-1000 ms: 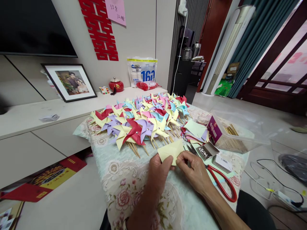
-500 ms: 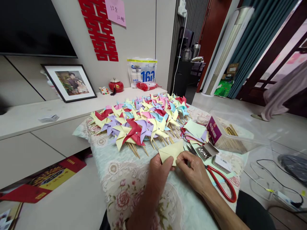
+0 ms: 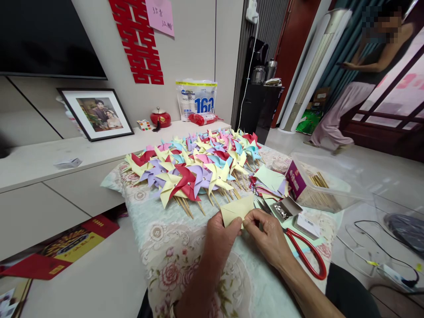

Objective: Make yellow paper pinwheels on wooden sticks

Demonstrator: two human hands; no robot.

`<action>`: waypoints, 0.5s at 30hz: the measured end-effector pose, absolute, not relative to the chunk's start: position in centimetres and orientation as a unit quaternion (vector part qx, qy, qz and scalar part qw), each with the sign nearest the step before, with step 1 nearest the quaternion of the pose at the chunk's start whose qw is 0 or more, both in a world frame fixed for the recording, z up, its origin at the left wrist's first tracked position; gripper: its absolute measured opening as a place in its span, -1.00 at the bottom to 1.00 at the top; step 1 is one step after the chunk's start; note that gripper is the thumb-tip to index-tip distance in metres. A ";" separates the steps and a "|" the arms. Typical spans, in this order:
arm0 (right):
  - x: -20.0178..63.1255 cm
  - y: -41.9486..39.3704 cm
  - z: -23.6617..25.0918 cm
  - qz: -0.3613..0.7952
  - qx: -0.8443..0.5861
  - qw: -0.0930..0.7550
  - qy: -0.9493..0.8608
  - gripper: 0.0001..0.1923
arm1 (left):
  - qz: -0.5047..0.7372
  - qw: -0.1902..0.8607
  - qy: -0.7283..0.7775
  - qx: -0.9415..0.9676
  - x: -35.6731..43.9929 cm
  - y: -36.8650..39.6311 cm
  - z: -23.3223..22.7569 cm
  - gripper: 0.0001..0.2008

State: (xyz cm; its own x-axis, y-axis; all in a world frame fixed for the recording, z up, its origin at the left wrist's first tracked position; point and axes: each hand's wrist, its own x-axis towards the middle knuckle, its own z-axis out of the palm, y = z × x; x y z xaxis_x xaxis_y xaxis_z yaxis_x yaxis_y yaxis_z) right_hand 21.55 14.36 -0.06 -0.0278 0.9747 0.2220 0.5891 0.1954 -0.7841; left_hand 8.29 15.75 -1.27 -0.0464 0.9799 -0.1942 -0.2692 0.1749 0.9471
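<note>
Low over the table's near half, a pale yellow square of paper (image 3: 237, 209) is pinched between my two hands. My left hand (image 3: 222, 234) grips its left side, thumb on top. On the right lower edge, the thumb and fingertips of my right hand (image 3: 265, 229) close on the same sheet. Behind it lie many paper pinwheels (image 3: 188, 176) on wooden sticks, in yellow, red, purple, pink and blue. Red-handled scissors (image 3: 306, 256) rest right of my right hand, beside a small box of silver fasteners (image 3: 282, 211). A stack of coloured paper (image 3: 270, 179) lies beyond them.
A clear plastic bin (image 3: 331, 187) holding sticks stands at the table's right side, near a small white box (image 3: 307, 226). A floral tablecloth (image 3: 172, 269) covers the table. A cabinet (image 3: 82, 154) borders the far left. At the far right a person (image 3: 361, 84) is on the floor's far side.
The paper and my left hand have shifted very slightly, both hands still pinching it. The person at the far right has moved leftward and is now more fully in view.
</note>
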 end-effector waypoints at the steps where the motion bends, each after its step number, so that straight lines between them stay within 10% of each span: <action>1: 21.5 14.4 -0.1 0.253 -0.583 0.382 -0.671 -0.72 | 0.529 0.585 0.494 0.366 8.3 15.8 -1.4 -0.82; 11: 22.4 14.2 0.0 0.140 -0.539 0.507 -0.658 -0.85 | 0.505 0.625 0.484 0.347 7.0 15.9 -1.1 -0.69; 15: 23.8 14.8 -0.6 0.208 -0.524 0.565 -0.602 -0.61 | 0.432 0.665 0.463 0.396 5.3 15.8 -0.5 -0.70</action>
